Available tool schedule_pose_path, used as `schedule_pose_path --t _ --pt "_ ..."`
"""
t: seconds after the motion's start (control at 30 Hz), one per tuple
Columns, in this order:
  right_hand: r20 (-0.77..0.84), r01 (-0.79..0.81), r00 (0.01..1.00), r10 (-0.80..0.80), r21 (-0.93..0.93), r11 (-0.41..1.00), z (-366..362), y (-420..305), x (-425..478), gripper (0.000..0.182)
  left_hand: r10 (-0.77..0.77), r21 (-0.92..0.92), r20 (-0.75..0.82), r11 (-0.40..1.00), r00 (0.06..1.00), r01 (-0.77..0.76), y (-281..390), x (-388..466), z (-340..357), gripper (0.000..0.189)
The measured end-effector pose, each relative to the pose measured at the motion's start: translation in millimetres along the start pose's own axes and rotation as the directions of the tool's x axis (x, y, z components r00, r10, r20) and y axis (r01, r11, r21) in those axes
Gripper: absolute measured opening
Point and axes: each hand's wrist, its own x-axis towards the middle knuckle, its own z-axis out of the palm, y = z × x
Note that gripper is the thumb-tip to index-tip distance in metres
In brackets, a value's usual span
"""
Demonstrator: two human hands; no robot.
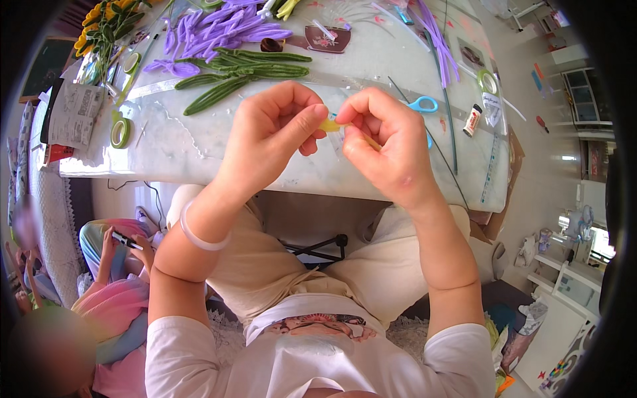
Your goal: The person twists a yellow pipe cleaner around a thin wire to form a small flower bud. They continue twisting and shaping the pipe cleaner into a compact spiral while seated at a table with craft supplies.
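My left hand (278, 132) and my right hand (388, 144) meet above the near edge of the marble-patterned table (268, 166). Between their fingertips they pinch a small yellow piece (329, 124); its material is hard to make out. A thin yellowish length shows below the right fingers, and the palms hide the rest. Just behind my right hand lie blue-handled scissors (424, 104), partly covered by it. Green fuzzy chenille stems (249, 69), bent into leaf-like loops, lie beyond my left hand. Behind them is a heap of purple chenille stems (224, 30).
Rolls of green tape (120, 133) lie at the left, another roll (487, 82) at the right. Dark thin rods (448, 124) and a small glue-like tube (473, 120) are on the right. Yellow fuzzy flowers (107, 20) stand far left. Another person (119, 283) sits at lower left holding a device.
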Motion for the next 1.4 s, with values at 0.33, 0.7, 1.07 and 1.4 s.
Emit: schedule_pose_path --t 0.33,0.7,1.07,1.4 --pt "-0.094 0.032 0.995 -0.021 0.124 0.992 1 -3 1 0.005 -0.018 -0.308 0.106 0.95 0.994 0.05 -2 4 -3 0.021" --pt "-0.002 0.427 0.888 -0.461 -0.375 0.823 -1 1 2 0.013 0.029 -0.241 0.001 0.97 1.0 -0.028 -7 2 3 0.011" --pt "0.156 0.472 0.88 -0.449 -0.398 0.787 -19 -7 7 0.015 0.033 0.176 0.12 0.983 0.992 -0.054 2 -2 1 0.016" --pt "0.158 0.489 0.869 -0.469 -0.412 0.769 -26 -6 8 0.014 -0.097 0.016 0.172 0.995 0.98 0.096 5 0 2 0.017"
